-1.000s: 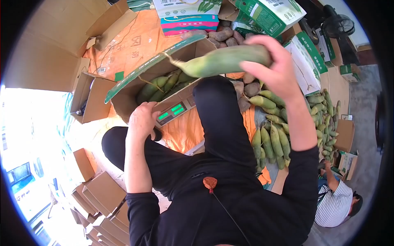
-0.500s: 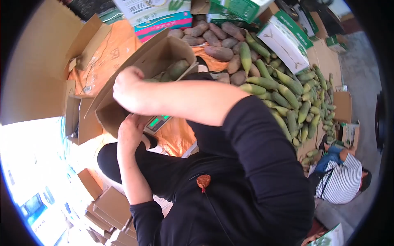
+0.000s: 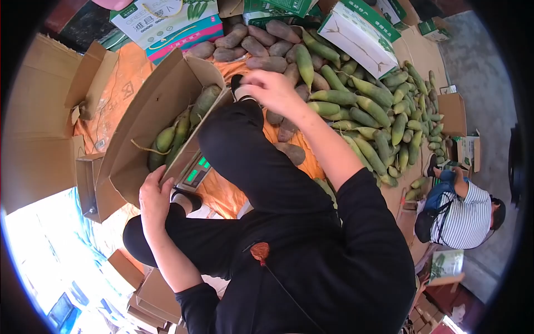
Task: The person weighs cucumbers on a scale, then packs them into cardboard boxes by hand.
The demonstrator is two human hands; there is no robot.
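Note:
An open cardboard box (image 3: 146, 114) stands tilted on a scale (image 3: 193, 173) with a green lit display. Inside the box lie several green radishes (image 3: 181, 129). My left hand (image 3: 154, 199) grips the near edge of the box with fingers and thumb. Over the foot beyond my bent knee, my right hand (image 3: 275, 94) is held up with thumb and fingers apart, holding nothing; its fingertips are slightly blurred. It is nearest to the dull purple-brown radishes (image 3: 267, 63) heaped behind it. A large pile of green radishes (image 3: 367, 114) spreads to the right of that hand.
Printed radish cartons (image 3: 167, 25) stand at the back, and a white-and-green carton (image 3: 359, 42) leans on the pile. Orange sheeting (image 3: 119, 83) covers the floor. Flattened cardboard (image 3: 158, 295) lies at lower left. Another person (image 3: 464, 214) in a striped shirt crouches at right.
My right hand has swung from above the box to the right, toward the radish heap, uncovering the radishes in the box. My left hand stays at the box's near edge. The view has shifted.

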